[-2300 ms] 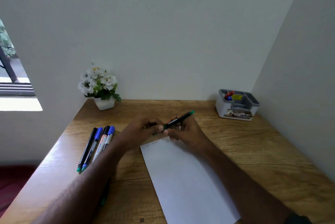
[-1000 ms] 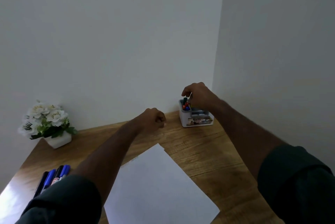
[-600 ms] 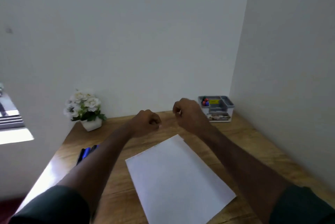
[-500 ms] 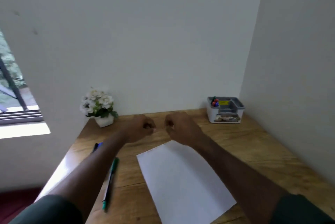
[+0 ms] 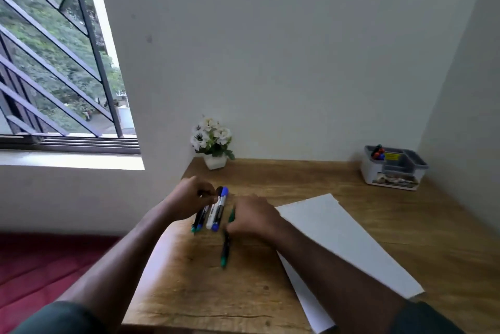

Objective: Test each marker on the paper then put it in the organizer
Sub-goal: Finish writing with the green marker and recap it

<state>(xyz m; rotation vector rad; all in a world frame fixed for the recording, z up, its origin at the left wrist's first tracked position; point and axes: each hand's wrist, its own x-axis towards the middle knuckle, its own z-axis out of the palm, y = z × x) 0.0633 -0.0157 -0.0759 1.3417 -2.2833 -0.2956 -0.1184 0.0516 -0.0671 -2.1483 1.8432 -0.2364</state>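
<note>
- Four markers lying bunched; one green marker lying apart
- Organizer holding marker caps
- Left hand and right hand hovering apart; grips unclear

— How many markers lie left of the paper?
— Four markers side by side, and one green marker apart from them.
— One sheet only?
— One. Beyond the paper stands one organizer, its marker caps too small to count, and one flower pot.
</note>
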